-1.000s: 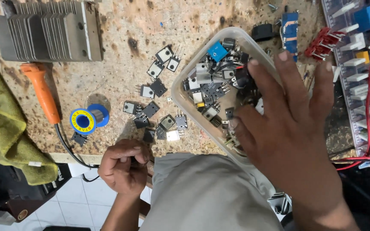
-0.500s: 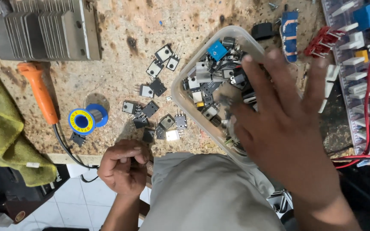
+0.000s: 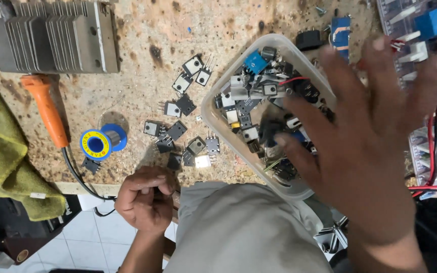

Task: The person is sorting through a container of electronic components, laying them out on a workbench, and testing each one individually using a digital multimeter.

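My right hand is spread open over a clear plastic tub full of small electronic parts, its fingertips down among them. My left hand is curled into a fist at the near edge of the speckled bench; whether it holds anything is hidden. Just beyond that fist lie several loose black transistors, scattered on the bench left of the tub.
An orange-handled soldering iron and a blue solder spool lie at left, beside a green cloth. A finned metal heatsink sits at the back left. A parts organiser with red wires stands at right.
My right hand has shifted slightly right and up over the tub, with the fingers spread wider. My left fist has stayed at the bench edge.
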